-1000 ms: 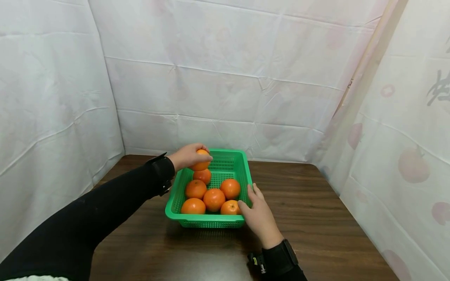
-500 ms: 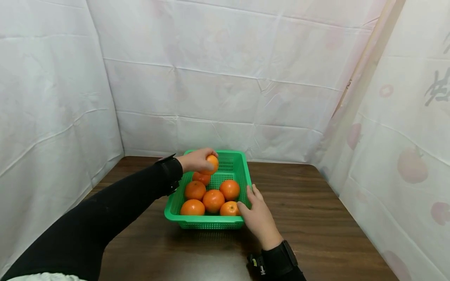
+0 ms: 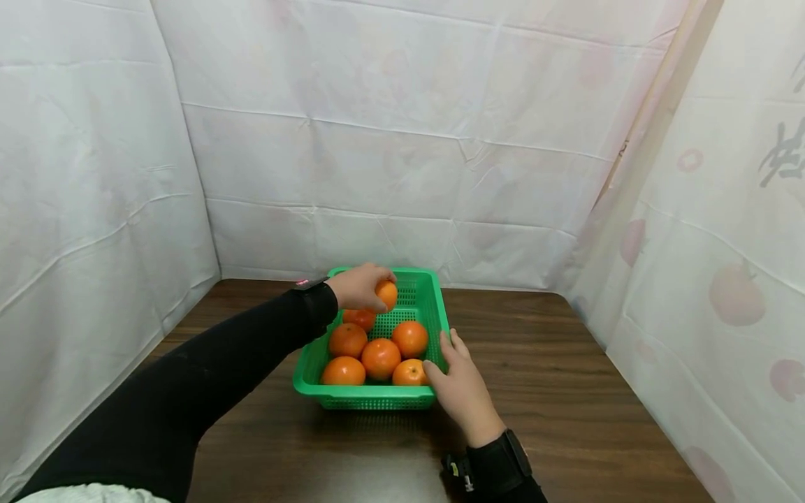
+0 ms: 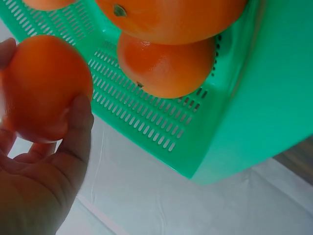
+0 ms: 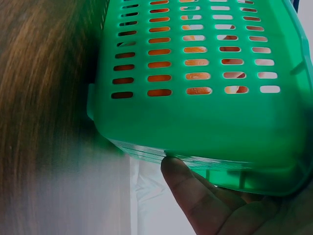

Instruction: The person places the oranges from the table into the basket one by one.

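My left hand (image 3: 360, 286) grips an orange (image 3: 386, 296) over the far part of a green plastic basket (image 3: 371, 396). In the left wrist view, thumb and fingers wrap that orange (image 4: 44, 88), which appears apart from the others. Several oranges lie inside, among them a rear one (image 3: 360, 319), partly hidden by my left hand, and a middle one (image 3: 381, 358). My right hand (image 3: 467, 395) holds the basket at its near right corner, thumb over the rim and fingers along the outer side. Seen from the right wrist, a fingertip (image 5: 173, 166) presses the slotted wall (image 5: 195, 117).
The basket stands on a dark brown wooden table (image 3: 553, 391). White sheeting hangs behind it (image 3: 390, 140) and on both sides, the right sheet (image 3: 704, 293) printed with pale fruit.
My left hand has moved right with the orange, from the basket's left side toward its middle. My right hand stays on the basket's corner.
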Action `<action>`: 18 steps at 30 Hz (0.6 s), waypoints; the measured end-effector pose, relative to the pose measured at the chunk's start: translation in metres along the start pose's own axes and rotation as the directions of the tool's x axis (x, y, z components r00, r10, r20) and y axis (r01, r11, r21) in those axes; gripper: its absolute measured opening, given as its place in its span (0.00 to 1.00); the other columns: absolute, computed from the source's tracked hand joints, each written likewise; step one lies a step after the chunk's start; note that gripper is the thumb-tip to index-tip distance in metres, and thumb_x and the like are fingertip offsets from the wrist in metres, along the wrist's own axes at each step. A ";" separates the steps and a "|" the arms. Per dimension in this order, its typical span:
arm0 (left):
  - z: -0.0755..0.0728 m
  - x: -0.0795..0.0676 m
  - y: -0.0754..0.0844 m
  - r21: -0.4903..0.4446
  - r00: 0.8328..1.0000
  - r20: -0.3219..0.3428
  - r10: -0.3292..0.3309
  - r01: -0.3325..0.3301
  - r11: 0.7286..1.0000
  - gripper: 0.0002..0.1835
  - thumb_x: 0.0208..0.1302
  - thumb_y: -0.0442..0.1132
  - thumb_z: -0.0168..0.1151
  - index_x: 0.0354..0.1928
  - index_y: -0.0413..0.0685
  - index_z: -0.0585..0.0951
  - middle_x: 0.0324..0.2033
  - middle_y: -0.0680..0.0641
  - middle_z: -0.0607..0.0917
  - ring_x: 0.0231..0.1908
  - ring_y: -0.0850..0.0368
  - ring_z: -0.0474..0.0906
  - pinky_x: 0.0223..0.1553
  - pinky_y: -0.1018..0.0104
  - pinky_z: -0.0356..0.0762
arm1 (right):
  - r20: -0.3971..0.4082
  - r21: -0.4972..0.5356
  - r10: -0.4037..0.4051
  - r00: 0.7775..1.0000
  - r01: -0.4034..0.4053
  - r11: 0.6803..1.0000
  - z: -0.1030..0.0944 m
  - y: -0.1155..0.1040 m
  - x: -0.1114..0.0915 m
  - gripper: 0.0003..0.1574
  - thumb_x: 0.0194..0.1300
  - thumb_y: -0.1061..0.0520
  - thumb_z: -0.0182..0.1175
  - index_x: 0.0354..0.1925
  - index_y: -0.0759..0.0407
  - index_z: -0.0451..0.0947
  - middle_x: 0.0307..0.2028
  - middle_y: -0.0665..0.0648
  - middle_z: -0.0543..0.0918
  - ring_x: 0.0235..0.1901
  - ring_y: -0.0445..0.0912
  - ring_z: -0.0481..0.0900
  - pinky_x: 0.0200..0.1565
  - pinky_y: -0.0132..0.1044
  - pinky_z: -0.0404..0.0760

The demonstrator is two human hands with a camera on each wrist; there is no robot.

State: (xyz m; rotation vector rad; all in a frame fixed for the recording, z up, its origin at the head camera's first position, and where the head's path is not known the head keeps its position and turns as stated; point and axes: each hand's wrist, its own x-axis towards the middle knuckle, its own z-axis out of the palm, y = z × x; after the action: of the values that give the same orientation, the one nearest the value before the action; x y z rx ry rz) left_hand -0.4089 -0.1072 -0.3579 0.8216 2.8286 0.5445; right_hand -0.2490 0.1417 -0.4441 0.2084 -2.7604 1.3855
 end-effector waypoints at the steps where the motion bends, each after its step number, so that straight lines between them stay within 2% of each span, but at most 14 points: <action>1: 0.001 0.000 0.001 0.020 1.000 -0.001 0.004 -0.004 1.000 0.33 0.66 0.42 0.73 0.72 0.53 0.76 0.62 0.43 0.78 0.52 0.49 0.74 0.55 0.56 0.79 | 0.000 -0.001 0.000 1.000 0.000 1.000 0.000 0.000 0.000 0.46 0.80 0.41 0.55 0.85 0.55 0.54 0.86 0.59 0.49 0.81 0.66 0.58 0.74 0.70 0.65; 7: 0.002 0.001 0.009 0.092 0.999 0.019 0.050 -0.051 0.994 0.31 0.66 0.41 0.75 0.70 0.50 0.78 0.62 0.43 0.81 0.54 0.48 0.75 0.59 0.53 0.79 | 0.007 0.002 0.009 1.000 -0.009 1.000 -0.001 -0.002 -0.001 0.46 0.80 0.41 0.55 0.85 0.54 0.54 0.86 0.58 0.49 0.82 0.65 0.57 0.74 0.69 0.65; 14: 0.010 0.005 0.010 0.175 0.993 0.084 0.085 -0.099 0.980 0.23 0.71 0.39 0.72 0.66 0.61 0.82 0.63 0.45 0.80 0.55 0.50 0.75 0.60 0.55 0.79 | -0.002 -0.003 0.003 1.000 -0.003 1.000 -0.001 -0.002 -0.001 0.45 0.80 0.41 0.54 0.84 0.54 0.55 0.86 0.58 0.50 0.81 0.65 0.59 0.74 0.69 0.67; 18: 0.010 0.005 0.012 0.189 0.988 0.131 0.081 -0.105 0.976 0.22 0.70 0.35 0.72 0.63 0.61 0.85 0.62 0.45 0.80 0.53 0.50 0.74 0.57 0.57 0.80 | -0.007 -0.010 0.007 1.000 -0.007 1.000 0.000 -0.001 0.001 0.45 0.80 0.41 0.54 0.84 0.54 0.55 0.86 0.58 0.50 0.81 0.65 0.59 0.74 0.69 0.67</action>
State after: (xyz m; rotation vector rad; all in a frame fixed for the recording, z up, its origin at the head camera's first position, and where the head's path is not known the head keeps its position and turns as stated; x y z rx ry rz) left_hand -0.4047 -0.0922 -0.3631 0.9894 2.7720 0.2198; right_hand -0.2496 0.1413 -0.4429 0.1933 -2.7649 1.3706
